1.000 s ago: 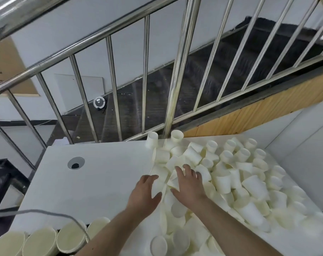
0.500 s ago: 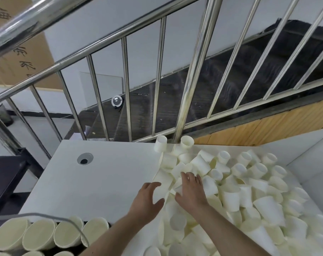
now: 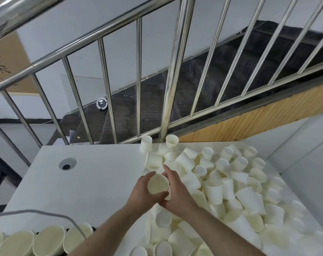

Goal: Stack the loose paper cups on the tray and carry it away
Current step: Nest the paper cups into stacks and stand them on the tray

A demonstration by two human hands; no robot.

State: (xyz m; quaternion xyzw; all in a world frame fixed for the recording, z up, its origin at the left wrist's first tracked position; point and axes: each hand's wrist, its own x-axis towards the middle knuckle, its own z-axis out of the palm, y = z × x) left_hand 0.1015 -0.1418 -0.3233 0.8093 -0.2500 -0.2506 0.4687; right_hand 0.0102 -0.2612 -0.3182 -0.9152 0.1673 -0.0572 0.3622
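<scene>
While both hands (image 3: 157, 193) grip round paper cup (image 3: 158, 183).

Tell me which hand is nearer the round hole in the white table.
Left. The left hand, gripping a paper cup, lies right of the hole and toward the person; the right hand sits beyond it, further right.

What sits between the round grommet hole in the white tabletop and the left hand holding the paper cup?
Nothing: in the head view, bare white tabletop runs from the round grommet hole to the left hand, which grips an off-white paper cup.
</scene>
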